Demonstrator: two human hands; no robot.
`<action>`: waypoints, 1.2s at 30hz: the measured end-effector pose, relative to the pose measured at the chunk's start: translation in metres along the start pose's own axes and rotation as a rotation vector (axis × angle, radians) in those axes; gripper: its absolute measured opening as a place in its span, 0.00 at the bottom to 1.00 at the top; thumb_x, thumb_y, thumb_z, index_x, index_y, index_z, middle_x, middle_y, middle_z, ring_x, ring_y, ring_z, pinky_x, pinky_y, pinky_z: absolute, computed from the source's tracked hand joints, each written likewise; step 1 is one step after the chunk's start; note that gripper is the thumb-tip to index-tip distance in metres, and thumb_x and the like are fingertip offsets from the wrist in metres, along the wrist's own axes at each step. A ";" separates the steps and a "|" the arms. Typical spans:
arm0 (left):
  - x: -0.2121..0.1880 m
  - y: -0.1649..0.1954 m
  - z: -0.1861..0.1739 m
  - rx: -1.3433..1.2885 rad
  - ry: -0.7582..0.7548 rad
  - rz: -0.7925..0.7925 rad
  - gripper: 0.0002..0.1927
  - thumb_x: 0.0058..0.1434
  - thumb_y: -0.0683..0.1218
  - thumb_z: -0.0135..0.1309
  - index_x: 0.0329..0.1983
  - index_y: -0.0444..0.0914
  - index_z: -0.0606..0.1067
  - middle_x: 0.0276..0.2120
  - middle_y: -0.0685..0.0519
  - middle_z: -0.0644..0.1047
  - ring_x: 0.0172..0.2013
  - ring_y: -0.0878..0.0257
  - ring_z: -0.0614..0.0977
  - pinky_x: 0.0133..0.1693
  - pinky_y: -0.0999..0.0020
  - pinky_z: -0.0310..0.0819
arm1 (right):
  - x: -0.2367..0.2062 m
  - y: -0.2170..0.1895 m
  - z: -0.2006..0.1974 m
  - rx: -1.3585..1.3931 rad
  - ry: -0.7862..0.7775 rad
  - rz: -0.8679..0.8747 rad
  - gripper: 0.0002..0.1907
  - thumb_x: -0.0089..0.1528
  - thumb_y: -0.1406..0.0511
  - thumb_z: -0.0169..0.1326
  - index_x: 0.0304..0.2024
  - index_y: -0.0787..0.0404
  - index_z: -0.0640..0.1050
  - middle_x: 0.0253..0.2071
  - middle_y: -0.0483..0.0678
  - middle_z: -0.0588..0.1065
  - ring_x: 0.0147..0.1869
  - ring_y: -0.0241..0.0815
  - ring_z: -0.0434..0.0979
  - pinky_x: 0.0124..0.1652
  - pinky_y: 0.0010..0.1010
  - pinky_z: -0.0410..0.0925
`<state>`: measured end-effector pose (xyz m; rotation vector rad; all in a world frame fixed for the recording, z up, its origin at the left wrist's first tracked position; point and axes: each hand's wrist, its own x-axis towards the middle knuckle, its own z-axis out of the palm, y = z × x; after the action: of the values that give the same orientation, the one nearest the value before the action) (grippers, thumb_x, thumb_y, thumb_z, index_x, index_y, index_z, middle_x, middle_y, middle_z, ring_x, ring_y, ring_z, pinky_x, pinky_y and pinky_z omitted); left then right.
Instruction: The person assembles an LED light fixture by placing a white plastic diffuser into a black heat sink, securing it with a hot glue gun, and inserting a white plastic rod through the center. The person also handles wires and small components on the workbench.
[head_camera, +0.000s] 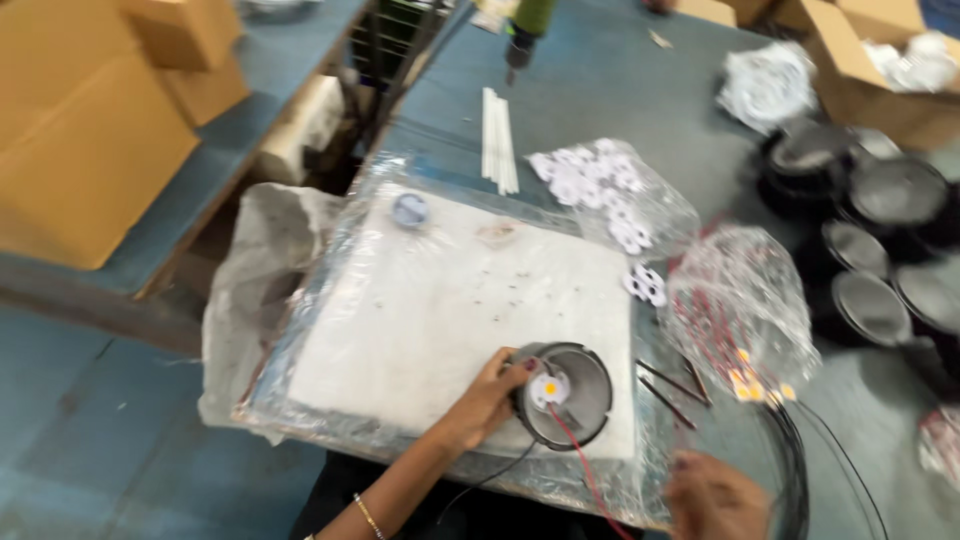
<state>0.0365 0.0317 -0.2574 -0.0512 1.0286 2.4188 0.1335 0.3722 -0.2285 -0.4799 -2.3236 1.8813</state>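
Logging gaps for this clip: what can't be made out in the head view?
- Right hand: motion-blurred and cut by the bottom edge; grip unreadable.
- Small dark bits on the white pad: too small to identify.
- Black housings at right: blurred, contents unclear.
- Tool at top: cut off by the edge.

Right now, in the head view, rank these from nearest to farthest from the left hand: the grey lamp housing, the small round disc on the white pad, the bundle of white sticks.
1. Grey lamp housing: touching the left hand, on its right.
2. Small round disc: farther up the white pad.
3. Bundle of white sticks: beyond the pad, on the table.
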 end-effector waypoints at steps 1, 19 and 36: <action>0.000 0.001 -0.003 -0.029 -0.005 -0.007 0.23 0.63 0.52 0.55 0.56 0.39 0.65 0.48 0.51 0.76 0.47 0.63 0.81 0.49 0.61 0.81 | -0.016 -0.002 0.020 -0.018 -0.117 0.042 0.18 0.63 0.63 0.54 0.23 0.71 0.79 0.10 0.48 0.68 0.09 0.36 0.63 0.12 0.29 0.54; -0.012 0.016 0.007 -0.037 -0.141 0.047 0.26 0.65 0.54 0.58 0.58 0.37 0.64 0.46 0.50 0.75 0.47 0.66 0.79 0.51 0.67 0.77 | -0.024 -0.087 0.144 0.001 -0.399 0.171 0.21 0.65 0.62 0.55 0.19 0.67 0.75 0.11 0.40 0.64 0.12 0.27 0.57 0.15 0.24 0.50; -0.011 0.013 0.004 0.051 -0.146 0.057 0.32 0.60 0.57 0.63 0.59 0.38 0.63 0.45 0.51 0.73 0.45 0.67 0.77 0.47 0.70 0.76 | -0.034 -0.116 0.157 -0.239 -0.321 0.089 0.21 0.63 0.63 0.56 0.18 0.68 0.71 0.13 0.40 0.64 0.18 0.27 0.57 0.19 0.28 0.51</action>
<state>0.0407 0.0224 -0.2431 0.1723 1.0373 2.4052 0.1016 0.1943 -0.1472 -0.3271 -2.7982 1.8443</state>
